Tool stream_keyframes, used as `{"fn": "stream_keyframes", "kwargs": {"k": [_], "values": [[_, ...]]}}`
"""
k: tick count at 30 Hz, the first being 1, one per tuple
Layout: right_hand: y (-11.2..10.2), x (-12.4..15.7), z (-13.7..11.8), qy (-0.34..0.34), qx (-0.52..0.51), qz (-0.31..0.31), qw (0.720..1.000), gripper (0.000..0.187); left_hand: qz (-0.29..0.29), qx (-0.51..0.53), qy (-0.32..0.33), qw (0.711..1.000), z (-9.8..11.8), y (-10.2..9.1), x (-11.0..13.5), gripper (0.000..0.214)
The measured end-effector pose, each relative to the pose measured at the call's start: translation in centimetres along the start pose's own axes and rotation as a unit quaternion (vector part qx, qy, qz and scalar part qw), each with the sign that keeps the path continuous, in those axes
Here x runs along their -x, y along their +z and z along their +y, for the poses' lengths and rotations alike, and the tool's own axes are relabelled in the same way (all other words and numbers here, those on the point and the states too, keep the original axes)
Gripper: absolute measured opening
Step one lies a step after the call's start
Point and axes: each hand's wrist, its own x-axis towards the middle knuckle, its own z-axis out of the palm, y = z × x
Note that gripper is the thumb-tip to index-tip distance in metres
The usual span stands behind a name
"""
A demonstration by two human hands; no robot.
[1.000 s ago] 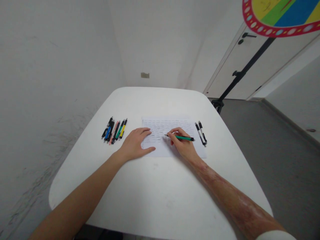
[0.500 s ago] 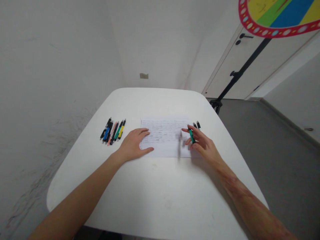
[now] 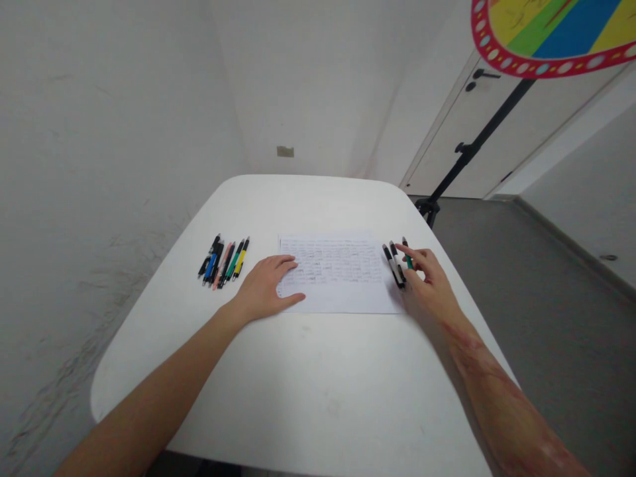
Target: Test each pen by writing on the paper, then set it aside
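Note:
A sheet of paper point(image 3: 342, 295) covered with handwritten lines lies in the middle of the table. Flat on its left edge rests my left hand point(image 3: 269, 286), fingers apart and holding nothing. At the right side of the paper, my right hand point(image 3: 426, 278) pinches a green pen point(image 3: 409, 260) with a black end. Just left of those fingers lie two black-and-white pens point(image 3: 392, 266), side by side and slanted. The green pen's lower end is hidden by the fingers, so I cannot tell whether it touches the table.
Several pens point(image 3: 223, 263) in black, blue, pink, green and yellow lie in a row at the left of the white table point(image 3: 318, 391). Beyond its right edge stand a black stand point(image 3: 467, 156) with a colourful wheel point(image 3: 551, 40) and a door point(image 3: 497, 132).
My right hand has moved right with the green pen, from above the paper to beside the two black-and-white pens. My left hand has stayed in place.

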Motion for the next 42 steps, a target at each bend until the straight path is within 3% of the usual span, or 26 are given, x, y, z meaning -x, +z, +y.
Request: {"fn": "stream_keyframes", "kwargs": {"k": [4,10,16,19,22,25,29,36,42], "values": [[0.2,-0.4,1.0,0.011,0.048,0.004,0.999,0.045,0.001,-0.003,0.005,1.0,0.0,0.0,0.0,0.067],[1.1,-0.5,2.7,0.036,0.075,0.008,0.997,0.044,0.011,0.003,0.009,1.0,-0.1,0.1,0.0,0.065],[1.4,-0.4,2.3,0.056,0.084,0.004,0.995,0.045,0.024,-0.001,0.021,1.0,0.2,0.1,0.0,0.065],[1.4,-0.3,2.1,0.068,0.08,0.016,0.994,0.046,0.047,-0.025,0.024,0.998,0.4,-0.6,-0.1,0.053],[1.4,-0.3,2.0,0.067,0.085,0.028,0.994,0.044,0.095,-0.089,-0.037,0.991,0.1,-2.1,-0.1,0.032],[1.5,-0.3,1.8,0.063,0.076,0.041,0.994,0.042,0.129,-0.196,-0.161,0.959,-1.0,-4.0,0.1,0.024],[1.3,-0.2,1.6,0.058,0.065,0.071,0.994,0.039,0.046,-0.283,-0.255,0.923,-2.5,-5.7,0.6,0.029],[1.1,-0.1,1.2,0.052,0.063,0.095,0.992,0.035,-0.015,-0.303,-0.277,0.912,-2.5,-5.7,0.5,0.031],[0.8,-0.1,-0.1,0.017,0.074,0.144,0.987,0.028,0.004,-0.27,-0.299,0.915,-1.9,-5.9,0.4,0.024]]}}
